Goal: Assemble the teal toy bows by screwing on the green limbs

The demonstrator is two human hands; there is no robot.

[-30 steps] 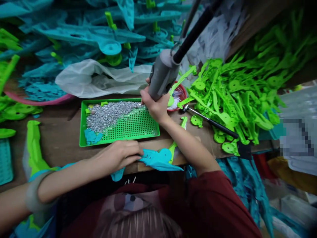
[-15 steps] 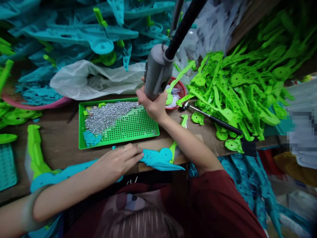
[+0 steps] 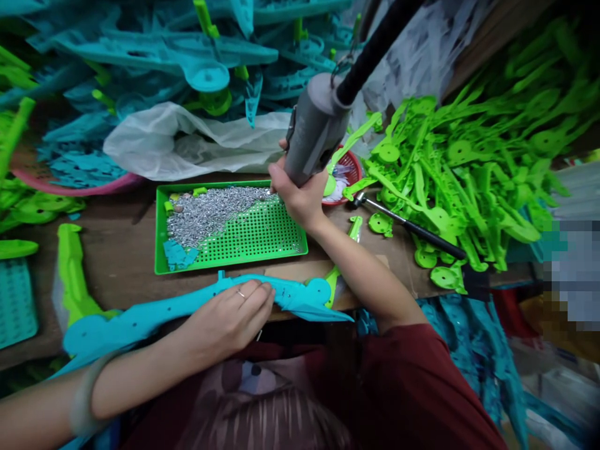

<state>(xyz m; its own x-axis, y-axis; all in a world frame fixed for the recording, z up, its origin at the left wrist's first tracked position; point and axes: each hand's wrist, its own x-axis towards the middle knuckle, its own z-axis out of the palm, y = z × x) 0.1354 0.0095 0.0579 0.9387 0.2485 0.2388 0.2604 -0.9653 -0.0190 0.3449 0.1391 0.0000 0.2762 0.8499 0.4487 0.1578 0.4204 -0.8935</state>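
"One grey tool in the right hand?"

"Yes, that grip is wrapped round it, at the right end of the green tray."

"And the left hand?"

"Laid over the long blue piece; whether it grasps it, I can't tell."

"Where's that piece?"

"Along the near edge of the bench; whitish sheeting lies beyond the tray."

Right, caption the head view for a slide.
Left hand on a long blue part, right hand gripping a gray tool near a green tray of metal bits.
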